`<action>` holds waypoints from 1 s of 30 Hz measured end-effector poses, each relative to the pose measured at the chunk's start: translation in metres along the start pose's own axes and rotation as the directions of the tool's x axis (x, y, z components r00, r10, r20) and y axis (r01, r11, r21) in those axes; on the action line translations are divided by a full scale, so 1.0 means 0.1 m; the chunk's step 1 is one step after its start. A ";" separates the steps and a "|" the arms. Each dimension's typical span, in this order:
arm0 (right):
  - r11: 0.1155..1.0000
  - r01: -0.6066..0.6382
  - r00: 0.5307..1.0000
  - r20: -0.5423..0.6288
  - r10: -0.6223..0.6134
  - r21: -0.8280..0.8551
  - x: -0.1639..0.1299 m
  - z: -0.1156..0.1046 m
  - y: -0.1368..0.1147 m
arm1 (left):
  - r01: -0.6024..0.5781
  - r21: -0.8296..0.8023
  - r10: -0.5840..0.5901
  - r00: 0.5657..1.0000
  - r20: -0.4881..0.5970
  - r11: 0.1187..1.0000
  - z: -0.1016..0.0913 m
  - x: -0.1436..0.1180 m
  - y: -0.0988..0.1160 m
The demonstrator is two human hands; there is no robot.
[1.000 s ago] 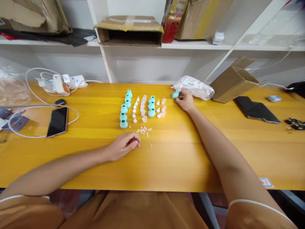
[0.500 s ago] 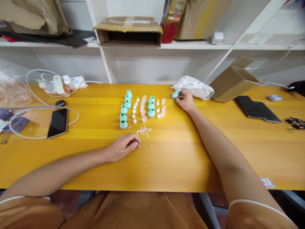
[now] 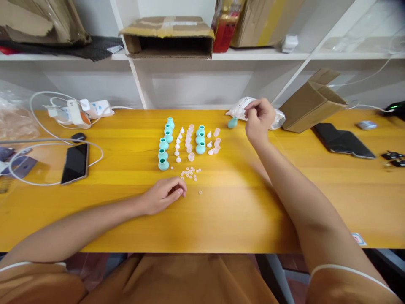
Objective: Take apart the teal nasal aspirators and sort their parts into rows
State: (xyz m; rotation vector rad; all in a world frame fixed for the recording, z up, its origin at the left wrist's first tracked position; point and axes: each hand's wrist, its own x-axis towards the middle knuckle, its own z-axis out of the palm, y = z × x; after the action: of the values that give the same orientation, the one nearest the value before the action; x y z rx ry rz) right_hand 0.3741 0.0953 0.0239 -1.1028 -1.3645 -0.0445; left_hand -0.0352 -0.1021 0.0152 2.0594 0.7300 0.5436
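Hovering above the far side of the yellow table (image 3: 284,185), right hand (image 3: 258,119) is raised with fingers curled narrow, pinched at the edge of a white plastic bag (image 3: 242,106). Lone teal bulb (image 3: 232,123) stands just left of it, untouched. Left hand (image 3: 163,194) rests near, loosely curled, holding nothing visible, beside scattered pink beads (image 3: 190,172). Rows of teal bulbs (image 3: 164,145) and white cones (image 3: 179,145) sit beyond.
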 end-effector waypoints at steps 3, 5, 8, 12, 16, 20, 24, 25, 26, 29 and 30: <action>0.978 0.196 0.941 0.267 -0.208 0.069 0.02 -0.02 -0.52 | -0.004 0.025 0.004 1.000 -0.004 1.000 0.01 0.00 -0.01; 0.962 0.233 0.869 0.415 -0.271 0.139 -0.11 -0.04 -0.84 | -0.021 0.054 0.021 1.000 -0.009 0.998 0.03 0.01 -0.02; 0.971 0.149 0.809 0.541 -0.229 0.187 -0.47 -0.10 -1.12 | -0.080 0.130 0.082 0.997 -0.007 0.988 0.04 0.01 -0.04; 0.993 0.109 0.890 0.449 -0.082 -0.035 -0.99 -0.21 -1.03 | -0.186 0.419 0.195 0.981 0.023 0.889 -0.01 0.00 -0.15; 0.984 0.121 0.886 0.461 -0.049 -0.128 -1.23 -0.22 -0.79 | -0.166 0.728 0.209 0.977 0.031 0.666 -0.09 -0.02 -0.30; 0.974 0.134 0.863 0.504 -0.025 -0.182 -1.28 -0.13 -0.72 | -0.033 0.777 0.153 0.985 -0.082 0.628 -0.10 -0.01 -0.36; 0.965 0.140 0.839 0.543 0.004 -0.222 -1.30 -0.09 -0.71 | 0.033 0.774 0.104 0.986 -0.127 0.633 -0.08 0.01 -0.34; 0.965 0.137 0.833 0.553 0.010 -0.224 -1.30 -0.09 -0.70 | 0.030 0.773 0.101 0.988 -0.121 0.634 -0.08 0.01 -0.34; 0.966 0.131 0.825 0.564 0.017 -0.221 -1.29 -0.10 -0.70 | 0.016 0.773 0.103 0.989 -0.105 0.634 -0.08 0.02 -0.33; 0.976 0.098 0.797 0.602 0.038 -0.192 -1.27 -0.11 -0.68 | -0.041 0.782 0.128 0.990 -0.050 0.622 -0.10 0.02 -0.34; 0.980 0.084 0.790 0.612 0.044 -0.180 -1.26 -0.11 -0.68 | -0.056 0.786 0.139 0.990 -0.038 0.615 -0.10 0.02 -0.34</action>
State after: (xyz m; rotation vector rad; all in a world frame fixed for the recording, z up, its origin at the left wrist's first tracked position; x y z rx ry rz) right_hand 0.3057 -0.0176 -0.0326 -1.3359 -1.9932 0.1868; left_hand -0.0500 -0.0789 -0.0080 2.9312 1.0458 0.4111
